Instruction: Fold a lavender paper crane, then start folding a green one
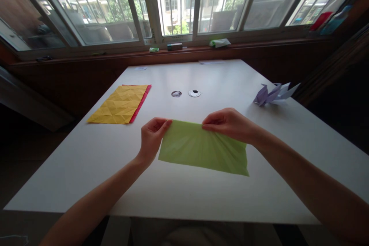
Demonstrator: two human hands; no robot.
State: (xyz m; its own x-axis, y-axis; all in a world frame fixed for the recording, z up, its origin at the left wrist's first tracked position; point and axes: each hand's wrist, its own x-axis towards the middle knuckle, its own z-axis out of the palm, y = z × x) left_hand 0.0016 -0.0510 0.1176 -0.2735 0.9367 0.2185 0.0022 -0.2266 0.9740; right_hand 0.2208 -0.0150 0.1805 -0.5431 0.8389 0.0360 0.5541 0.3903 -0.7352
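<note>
Two bare forearms (296, 169) reach over a white table (86, 165). Green paper sheet (201, 148): left hand (152, 136) pinches its upper left corner, right hand (227, 123) its upper edge. Softly creased, no finished shape; work remaining cannot be judged. Left of it: creased yellow paper (119, 103) atop red paper (141, 102). Right: lilac folded-paper figure (268, 95), apparently complete. Beyond: two round inserts (194, 93). Open tabletop flanks it; the table's near edge lies below.

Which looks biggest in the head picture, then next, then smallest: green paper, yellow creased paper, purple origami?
1. Green paper
2. Yellow creased paper
3. Purple origami
Green paper is nearest, so real sizes are unsure.
</note>
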